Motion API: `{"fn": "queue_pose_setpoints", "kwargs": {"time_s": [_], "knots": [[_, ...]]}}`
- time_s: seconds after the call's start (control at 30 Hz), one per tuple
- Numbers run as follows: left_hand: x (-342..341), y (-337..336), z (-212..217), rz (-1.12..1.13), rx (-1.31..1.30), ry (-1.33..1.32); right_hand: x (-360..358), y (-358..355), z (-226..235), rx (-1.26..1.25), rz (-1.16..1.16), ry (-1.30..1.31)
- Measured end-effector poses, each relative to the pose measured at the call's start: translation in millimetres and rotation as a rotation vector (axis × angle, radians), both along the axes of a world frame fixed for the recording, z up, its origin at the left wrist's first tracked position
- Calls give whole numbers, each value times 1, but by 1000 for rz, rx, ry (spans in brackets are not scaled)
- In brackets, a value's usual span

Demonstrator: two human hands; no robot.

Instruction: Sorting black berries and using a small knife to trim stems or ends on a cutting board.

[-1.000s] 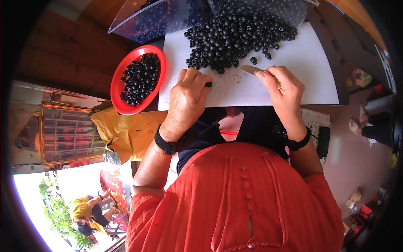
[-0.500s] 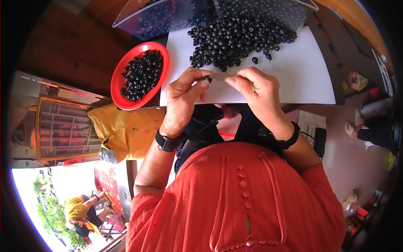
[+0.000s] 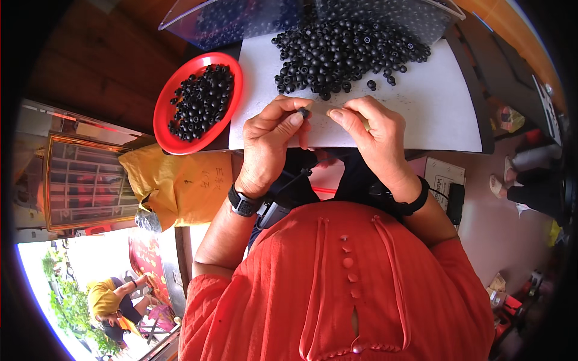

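Observation:
Over the near part of the white board (image 3: 442,120), my left hand (image 3: 265,144) pinches a small black round piece (image 3: 304,112) between thumb and fingers. My right hand (image 3: 380,133), its thumb and forefinger pressed together, grips a thin pale strip like a small blade (image 3: 320,111), which points at that piece; its exact kind is hard to make out. A heap of like black round pieces (image 3: 337,57), some showing a hole, covers the far half of the board. Left of the board a red plate (image 3: 161,123) holds more of them (image 3: 205,99).
A clear plastic bin (image 3: 229,24) with more black pieces stands behind the heap. Below the plate hangs a yellow bag (image 3: 198,186). Far lower left, a person in a yellow top (image 3: 107,299) bends outdoors. At right, another person's leg (image 3: 533,195) shows.
The view has shifted slightly. Both hands keep their grips near each other, and the strip's tip stays close to the black piece.

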State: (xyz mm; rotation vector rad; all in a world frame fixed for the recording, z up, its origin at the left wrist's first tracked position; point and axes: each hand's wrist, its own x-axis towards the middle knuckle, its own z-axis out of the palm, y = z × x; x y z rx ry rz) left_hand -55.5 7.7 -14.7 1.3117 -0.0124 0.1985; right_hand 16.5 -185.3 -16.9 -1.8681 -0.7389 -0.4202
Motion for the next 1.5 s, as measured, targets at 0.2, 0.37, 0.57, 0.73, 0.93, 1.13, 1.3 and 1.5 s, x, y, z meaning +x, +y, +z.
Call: {"fn": "queue_pose_setpoints", "kwargs": {"time_s": [0.2,0.37,0.57,0.73,0.93,1.13,1.3,1.5], "knots": [[-1,-2,1,0,23,-7,0,0,0,-12,-8,10],[0,-3,1,-1,38,-59,2,0,-2,-25,-14,-52],[-1,-6,2,36,53,-59,5,0,-7,-45,-21,-161],[-3,-7,1,58,37,-55,6,0,-8,-79,-22,-216],[-3,-9,0,63,5,-58,5,0,-8,-94,-32,-229],[-2,-6,0,43,11,-56,5,-1,-8,-46,4,-235],[-2,-6,2,34,-32,-54,4,0,-8,93,0,-108],[-6,-10,5,69,-53,-55,1,2,-4,25,-30,-155]]}}
